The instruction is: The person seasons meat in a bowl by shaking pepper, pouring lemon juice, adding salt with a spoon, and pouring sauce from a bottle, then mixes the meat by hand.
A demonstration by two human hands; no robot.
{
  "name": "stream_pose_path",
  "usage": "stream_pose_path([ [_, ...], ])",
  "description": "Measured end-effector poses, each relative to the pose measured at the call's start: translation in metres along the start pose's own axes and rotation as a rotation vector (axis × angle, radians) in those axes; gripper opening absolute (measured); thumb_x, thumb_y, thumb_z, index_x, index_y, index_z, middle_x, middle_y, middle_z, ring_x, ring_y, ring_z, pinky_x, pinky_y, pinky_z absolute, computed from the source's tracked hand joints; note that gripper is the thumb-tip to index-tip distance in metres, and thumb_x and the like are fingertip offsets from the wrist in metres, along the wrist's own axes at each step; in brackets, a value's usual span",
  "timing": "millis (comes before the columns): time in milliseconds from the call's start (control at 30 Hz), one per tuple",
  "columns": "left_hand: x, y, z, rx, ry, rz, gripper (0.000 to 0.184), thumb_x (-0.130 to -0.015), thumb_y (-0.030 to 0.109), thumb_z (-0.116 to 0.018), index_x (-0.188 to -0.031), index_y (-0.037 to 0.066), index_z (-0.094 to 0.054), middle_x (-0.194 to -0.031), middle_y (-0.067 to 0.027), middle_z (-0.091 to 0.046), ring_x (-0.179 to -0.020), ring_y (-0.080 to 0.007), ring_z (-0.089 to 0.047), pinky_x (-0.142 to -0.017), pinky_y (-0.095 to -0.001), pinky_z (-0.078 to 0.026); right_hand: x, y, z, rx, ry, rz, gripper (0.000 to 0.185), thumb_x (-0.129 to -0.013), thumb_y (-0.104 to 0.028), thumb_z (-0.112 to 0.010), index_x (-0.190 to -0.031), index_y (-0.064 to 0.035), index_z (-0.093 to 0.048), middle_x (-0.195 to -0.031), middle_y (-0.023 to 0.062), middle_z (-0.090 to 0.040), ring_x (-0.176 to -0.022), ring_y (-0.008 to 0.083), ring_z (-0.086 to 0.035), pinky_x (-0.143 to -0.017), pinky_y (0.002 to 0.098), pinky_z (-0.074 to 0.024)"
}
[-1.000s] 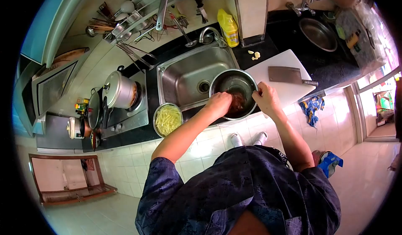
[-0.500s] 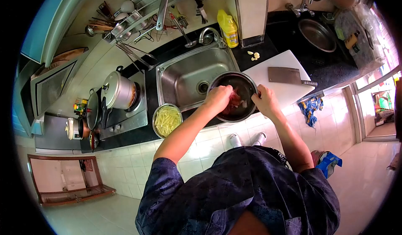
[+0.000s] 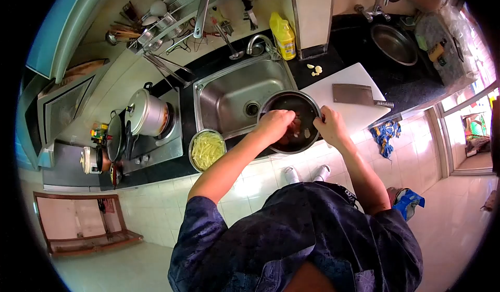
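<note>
A round metal bowl sits at the front right edge of the sink, partly over the white cutting board. Pieces of reddish raw meat lie in it, with a pale piece beside them. My left hand reaches down into the bowl, its fingers curled around some of the meat and partly hidden. On the right side, my right hand pinches the bowl's rim between thumb and fingers. Left of the sink's front corner stands a bowl of pale yellow-green shredded vegetable.
A cleaver lies on the white cutting board. Garlic cloves and a yellow bottle are behind it. The steel sink lies at centre, and a pressure cooker stands on the stove to the left.
My left hand has shifted slightly right and turned over in the bowl, and the meat under its fingers has moved. My right hand stays on the rim.
</note>
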State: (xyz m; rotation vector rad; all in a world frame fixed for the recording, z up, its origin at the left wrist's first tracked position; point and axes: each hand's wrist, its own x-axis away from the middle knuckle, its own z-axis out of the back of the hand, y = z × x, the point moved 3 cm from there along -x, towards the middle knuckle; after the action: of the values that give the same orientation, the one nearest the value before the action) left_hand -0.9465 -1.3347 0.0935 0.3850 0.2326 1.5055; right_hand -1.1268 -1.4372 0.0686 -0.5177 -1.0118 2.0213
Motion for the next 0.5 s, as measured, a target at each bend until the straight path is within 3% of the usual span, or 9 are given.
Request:
stream_pose_path([
  [67, 0.005, -0.007, 0.004, 0.46, 0.015, 0.021, 0.029, -0.083, -0.006, -0.058, -0.11, -0.001, -0.066, -0.098, -0.0201, -0.071, -0.096, -0.0374, -0.071, -0.087, -0.0458, -0.058, 0.002, 0.003, 0.002, -0.018, 0.01, -0.01, 0.025, -0.082, -0.02, -0.065, -0.083, 0.004, -0.056, -0.074, 0.028, -0.06, -0.073, 0.0492, -0.061, -0.067, 0.0521, -0.0482],
  [133, 0.023, 0.009, 0.006, -0.005, 0.239, -0.057, 0.022, -0.084, -0.002, -0.058, -0.104, -0.002, -0.067, -0.092, -0.0194, -0.071, -0.091, -0.0358, -0.072, -0.083, -0.044, -0.058, 0.001, -0.005, 0.01, -0.009, 0.013, 0.009, 0.025, -0.082, -0.019, -0.065, -0.084, 0.004, -0.057, -0.074, 0.0278, -0.06, -0.073, 0.0489, -0.061, -0.067, 0.0516, -0.0483],
  [200, 0.027, 0.013, 0.0, -0.294, 0.199, -0.093, 0.02, -0.084, 0.0, -0.059, -0.102, -0.002, -0.068, -0.091, -0.0194, -0.071, -0.091, -0.0357, -0.072, -0.082, -0.0436, -0.058, 0.003, -0.014, 0.014, 0.017, 0.024, 0.029, 0.025, -0.082, -0.019, -0.065, -0.084, 0.0042, -0.057, -0.075, 0.0279, -0.061, -0.074, 0.0488, -0.061, -0.067, 0.0516, -0.0485],
  [233, 0.024, 0.006, -0.01, -0.347, 0.047, -0.087, 0.021, -0.083, 0.0, -0.06, -0.103, -0.002, -0.069, -0.092, -0.0198, -0.071, -0.092, -0.0364, -0.072, -0.083, -0.044, -0.058, 0.003, -0.018, 0.014, 0.03, 0.029, 0.045, 0.025, -0.082, -0.019, -0.065, -0.084, 0.0043, -0.057, -0.075, 0.0279, -0.061, -0.074, 0.0488, -0.061, -0.067, 0.0516, -0.0486],
  [267, 0.02, 0.002, -0.017, -0.398, -0.107, -0.081, 0.022, -0.083, 0.0, -0.061, -0.103, -0.002, -0.069, -0.093, -0.0202, -0.071, -0.094, -0.037, -0.071, -0.083, -0.0445, -0.058, 0.003, -0.018, 0.013, 0.038, 0.027, 0.05, 0.025, -0.082, -0.019, -0.065, -0.084, 0.0043, -0.057, -0.076, 0.028, -0.061, -0.075, 0.0488, -0.062, -0.068, 0.0517, -0.0486],
  [300, 0.01, 0.001, -0.016, -0.306, -0.201, 0.081, 0.021, -0.082, 0.001, -0.061, -0.102, 0.001, -0.068, -0.092, -0.0178, -0.069, -0.095, -0.0368, -0.07, -0.082, -0.0446, -0.058, 0.003, -0.016, 0.011, 0.046, 0.026, 0.055, 0.025, -0.082, -0.019, -0.065, -0.084, 0.0044, -0.057, -0.076, 0.0281, -0.061, -0.075, 0.0489, -0.062, -0.068, 0.0518, -0.0487],
  [400, 0.014, 0.027, 0.004, -0.113, 0.062, 0.01, 0.015, -0.082, 0.003, -0.062, -0.096, 0.002, -0.067, -0.097, -0.0167, -0.069, -0.095, -0.0356, -0.069, -0.081, -0.0443, -0.057, 0.0, -0.012, 0.01, 0.029, 0.009, 0.026, 0.024, -0.082, -0.019, -0.065, -0.084, 0.0044, -0.057, -0.076, 0.0283, -0.062, -0.076, 0.049, -0.062, -0.068, 0.0522, -0.0489],
  [467, 0.02, 0.056, 0.011, -0.227, 0.038, -0.025, 0.014, -0.08, 0.004, -0.062, -0.094, 0.004, -0.064, -0.113, -0.0121, -0.065, -0.113, -0.0344, -0.058, -0.088, -0.0458, -0.054, 0.005, -0.012, 0.008, 0.031, -0.016, 0.022, 0.024, -0.082, -0.019, -0.065, -0.084, 0.0044, -0.057, -0.076, 0.0284, -0.062, -0.076, 0.0491, -0.062, -0.068, 0.0523, -0.0489],
  [500, 0.02, 0.058, 0.0, -0.215, 0.126, -0.138, 0.015, -0.081, 0.006, -0.063, -0.095, 0.005, -0.066, -0.112, -0.0126, -0.065, -0.114, -0.0344, -0.058, -0.088, -0.046, -0.054, 0.006, -0.017, 0.009, 0.048, -0.021, 0.043, 0.024, -0.082, -0.019, -0.065, -0.084, 0.0044, -0.057, -0.076, 0.0283, -0.061, -0.075, 0.049, -0.062, -0.068, 0.0524, -0.0488],
])
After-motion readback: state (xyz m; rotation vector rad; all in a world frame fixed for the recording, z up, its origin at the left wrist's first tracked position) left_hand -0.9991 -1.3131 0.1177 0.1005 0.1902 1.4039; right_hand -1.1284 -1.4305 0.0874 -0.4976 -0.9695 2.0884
